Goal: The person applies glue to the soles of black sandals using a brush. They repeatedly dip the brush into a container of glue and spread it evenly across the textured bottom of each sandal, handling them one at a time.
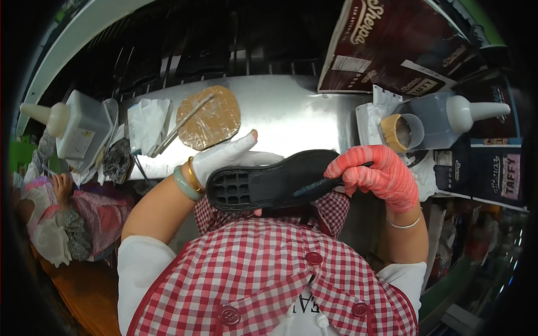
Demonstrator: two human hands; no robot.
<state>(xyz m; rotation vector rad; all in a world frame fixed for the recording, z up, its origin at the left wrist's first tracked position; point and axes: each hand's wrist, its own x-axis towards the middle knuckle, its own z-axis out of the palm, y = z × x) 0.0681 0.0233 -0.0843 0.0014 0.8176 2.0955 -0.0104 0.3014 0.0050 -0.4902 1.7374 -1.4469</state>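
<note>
My left hand (227,154), in a white glove with the thumb tip bare, grips a black shoe sole (269,182) by its heel half. One bare fingertip shows below the sole's near edge. The heel has a grid of hollows, and a wet-looking bluish streak lies along the inner face toward the toe. At the toe end is my right hand (372,173), in a pinkish-red knit glove, its fingers pinched together. A dark tip sticks out of this pinch, seemingly from a slim tool whose other end is hidden. The sole is held up near my checked apron.
On the metal table (280,123) lie a brown wrapped disc (216,120) with a thin stick on it and a white cloth (147,124). Spouted bottles stand left (81,126) and right (443,117), beside a small yellowish cup (394,133). Cartons (403,45) rise at the right; another person (84,218) sits left.
</note>
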